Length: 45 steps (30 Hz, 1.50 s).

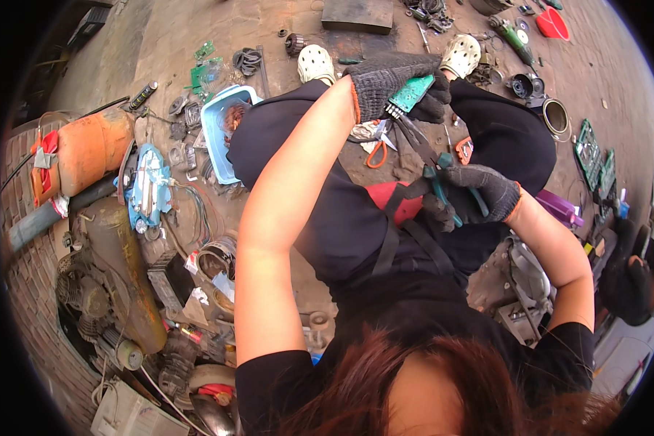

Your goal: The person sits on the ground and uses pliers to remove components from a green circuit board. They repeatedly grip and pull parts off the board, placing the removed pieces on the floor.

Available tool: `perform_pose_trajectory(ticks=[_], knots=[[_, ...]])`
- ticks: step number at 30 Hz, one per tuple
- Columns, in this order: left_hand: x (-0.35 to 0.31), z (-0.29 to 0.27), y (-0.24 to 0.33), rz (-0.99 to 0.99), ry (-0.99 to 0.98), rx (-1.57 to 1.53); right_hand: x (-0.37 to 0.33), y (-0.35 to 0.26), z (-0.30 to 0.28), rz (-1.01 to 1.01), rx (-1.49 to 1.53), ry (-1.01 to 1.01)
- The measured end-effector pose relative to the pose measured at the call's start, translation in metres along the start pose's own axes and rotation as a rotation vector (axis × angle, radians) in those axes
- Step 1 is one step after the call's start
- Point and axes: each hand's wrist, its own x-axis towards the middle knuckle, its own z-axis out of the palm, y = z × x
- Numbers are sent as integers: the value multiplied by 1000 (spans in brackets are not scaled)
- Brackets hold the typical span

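Head view lets us look down on two hands in dark grey knitted gloves, each with an orange cuff, held above a pair of black trousers (334,218). We see the left hand (389,83) grasping a green circuit board (413,93), with a row of pale terminals along the edge that faces back toward the body. The board is held off the floor (218,29), in the space between the knees and near the feet in white clogs (315,64). We find the right hand (479,190) wrapped round a pair of pliers (443,161) with teal handles; the handles stand apart in its grasp, and the dark nose points up and left toward the board's terminals. We cannot tell whether the tips touch them. Below the board we make out scissors (376,155) with orange handles, and nearer the body a red piece (396,202) crossed by dark straps. Beside the left knee we note a light blue basin (212,134) with copper-coloured bits in it. Farther left lie a blue plastic bag (149,192) and an orange cylinder (98,149). Past the right foot we spot a green angle grinder (512,38) and a red bowl (553,24), while a metal ring (546,116) rests beyond the right knee.
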Motion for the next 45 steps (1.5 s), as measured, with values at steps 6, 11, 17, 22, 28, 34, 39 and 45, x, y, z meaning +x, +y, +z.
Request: perform_pose_trajectory(ticks=[6,11,17,22,28,34,39,45], knots=[[9,-8,-22,141,195,188,1,-9,17,-5,-276,295],[17,-26,-33,30,251,104,7,-15,16,67,-421,415],[-4,7,-21,33,455,-91,12,-18,10,65,-636,510],[12,-19,-36,2,555,-54,15,-19,7,42,-742,538],[14,-25,-42,-10,636,-70,21,-19,-5,34,-899,531],[18,-44,-53,4,635,-144,26,-20,-4,-34,-1188,569],[29,-46,-58,-11,676,-205,45,-19,-46,-310,-1758,613],[27,-43,-33,185,496,-333,30,-27,-13,-277,-1653,637]])
